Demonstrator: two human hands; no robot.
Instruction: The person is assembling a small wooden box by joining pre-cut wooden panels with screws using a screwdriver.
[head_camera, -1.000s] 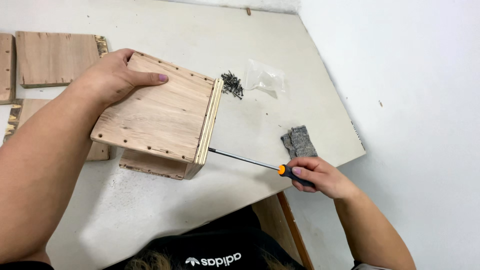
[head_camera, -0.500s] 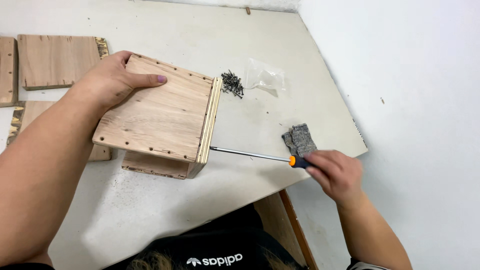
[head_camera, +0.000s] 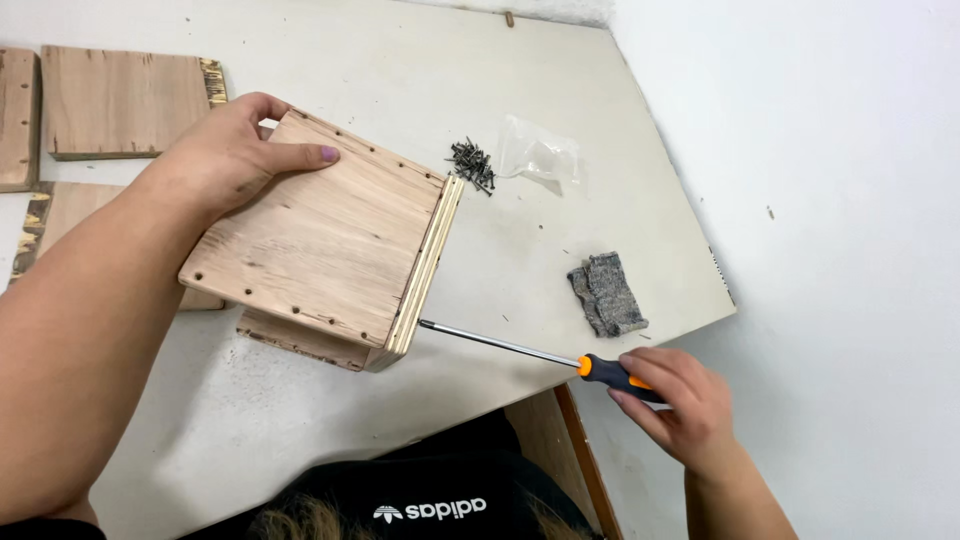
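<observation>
Square pale-wood plywood box (head_camera: 325, 245) sits tilted on the white tabletop (head_camera: 420, 70), under the left hand (head_camera: 230, 150), which lies flat and spread on its top panel, thumb across the wood. Right hand (head_camera: 675, 405) is closed around the orange-and-black handle of a long steel-shaft screwdriver (head_camera: 530, 352), whose tip touches the box's layered right edge low down. Against half a second ago, the right hand and handle sit slightly lower and further right; the box looks unmoved. Box top is rough-grained with small holes along its edges. Pile of small dark screws (head_camera: 470, 165), clear plastic bag (head_camera: 540, 155), grey felt-like rag (head_camera: 607, 293) lie right of the box; flat wooden boards (head_camera: 120, 100) on the left.
</observation>
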